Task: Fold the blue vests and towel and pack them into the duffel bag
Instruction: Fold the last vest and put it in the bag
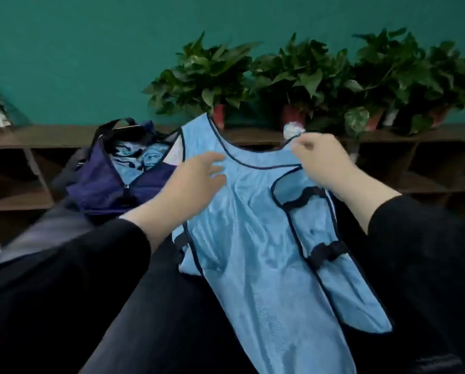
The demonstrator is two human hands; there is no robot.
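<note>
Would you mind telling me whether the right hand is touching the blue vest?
Touching. The head view shows the right hand pinching the blue vest at its shoulder strap, the cloth hanging from the fingers.

- A teal wall (91,49) fills the upper part of the view, evenly lit and bare.
- A dark brown wooden shelf unit (23,136) runs along its base, its open cubbyholes in shadow.
- Leafy green potted plants (207,76) in red pots (219,116) line the shelf top, toward the right.
</note>
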